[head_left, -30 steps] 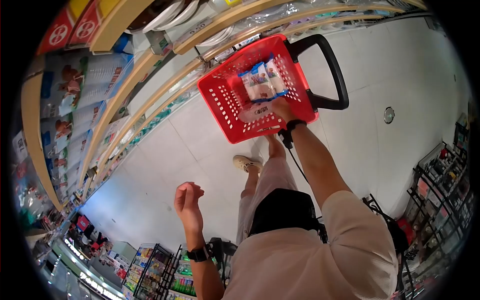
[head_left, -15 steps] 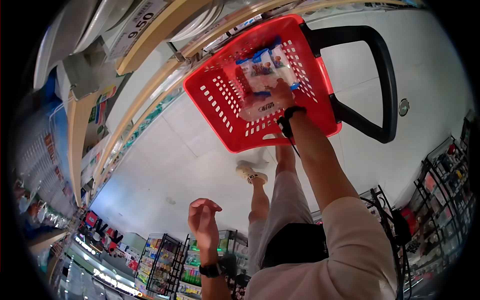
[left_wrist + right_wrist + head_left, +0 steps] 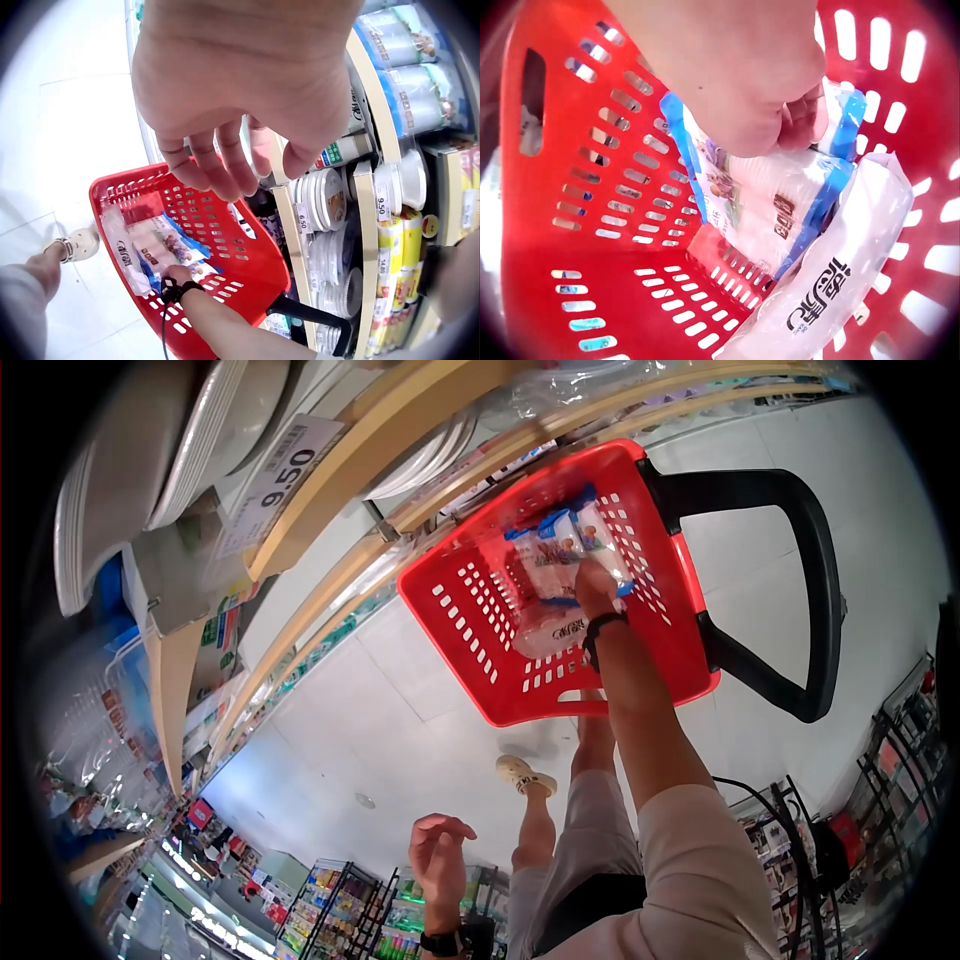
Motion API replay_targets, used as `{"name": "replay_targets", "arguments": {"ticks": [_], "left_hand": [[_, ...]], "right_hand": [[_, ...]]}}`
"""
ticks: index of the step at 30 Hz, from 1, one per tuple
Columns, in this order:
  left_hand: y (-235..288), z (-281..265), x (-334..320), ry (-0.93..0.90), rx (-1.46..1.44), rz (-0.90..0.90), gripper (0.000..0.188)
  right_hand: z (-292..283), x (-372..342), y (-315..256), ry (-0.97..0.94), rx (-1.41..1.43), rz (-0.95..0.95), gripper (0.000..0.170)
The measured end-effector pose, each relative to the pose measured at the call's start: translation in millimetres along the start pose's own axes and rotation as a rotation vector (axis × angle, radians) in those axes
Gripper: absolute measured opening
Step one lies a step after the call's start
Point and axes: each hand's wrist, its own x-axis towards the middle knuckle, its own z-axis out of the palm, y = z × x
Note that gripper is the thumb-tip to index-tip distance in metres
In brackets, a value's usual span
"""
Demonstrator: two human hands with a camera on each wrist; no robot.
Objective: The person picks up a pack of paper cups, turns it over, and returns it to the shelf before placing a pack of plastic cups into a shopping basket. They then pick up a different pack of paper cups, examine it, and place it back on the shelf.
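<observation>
Inside the red basket, my right hand is down at the blue-edged packs. The nearer pack: clear glossy wrap, white contents showing through, a blue band along each of two opposite edges, a small coloured figure print by one band and brown square-set characters by the other. The wrap is creased and catches the light. Second pack: same white and blue, just beside the first, partly hidden behind my fingers. Right-hand fingers curled inward against the packs; cannot tell whether they pinch one or only rest there.

Third item in the basket: a long pack, whitish, half see-through, with large black characters and small lettering beneath. It lies next to the nearer pack, along the perforated basket wall.

Basket: rows of slots through walls and base, with a hand cut-out in one wall; black handle swung out to one side.

Left hand: fingers relaxed and slightly bent, thumb apart, holding nothing; it hangs near the shelving. On the shelves: white plates in stacks beside a 9.50 price tag, and clear packs with blue trim.
</observation>
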Motion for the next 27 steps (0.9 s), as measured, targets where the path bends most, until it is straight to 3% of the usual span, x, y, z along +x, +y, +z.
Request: {"name": "replay_targets", "arguments": {"ticks": [2,3,6,9,12,14,16,19,22,23,27], "left_hand": [[-2,-3,-9,0.008,0.000,-0.013,0.024],[-1,-3,-10,-0.001,0.003,-0.010,0.024],[3,-10,-16,-0.041,0.036,0.013,0.024],[-6,-22,-10,-0.023,-0.007,0.043,0.025],[-22,-30,-7,0.006,-0.061,0.015,0.024],[-28,-33,-5,0.029,-0.061,-0.016,0.023],[-30,-34,-7,0.033,-0.051,-0.018,0.022],[-30,-36,-5,0.024,-0.042,-0.001,0.022],[-25,-32,-8,0.023,-0.088,0.021,0.021],[-23,-32,-9,0.021,-0.113,0.030,0.021],[2,-20,-14,0.006,-0.155,0.118,0.021]], "right_hand": [[-2,-7,-12,0.100,0.010,0.011,0.017],[-7,-5,-19,0.011,0.059,0.121,0.019],[-26,-9,-33,-0.014,0.106,0.301,0.027],[-13,-2,-20,-0.061,0.093,0.095,0.046],[-18,-4,-14,-0.134,0.169,0.065,0.069],[-6,-3,-22,-0.069,0.087,0.033,0.078],[-25,-22,-34,0.078,0.049,0.022,0.081],[19,-2,-31,-0.147,0.251,0.044,0.074],[-57,-27,-40,-0.193,0.416,0.000,0.084],[-66,-31,-49,-0.154,0.421,0.067,0.092],[-106,-50,-54,-0.086,0.407,-0.066,0.074]]}}
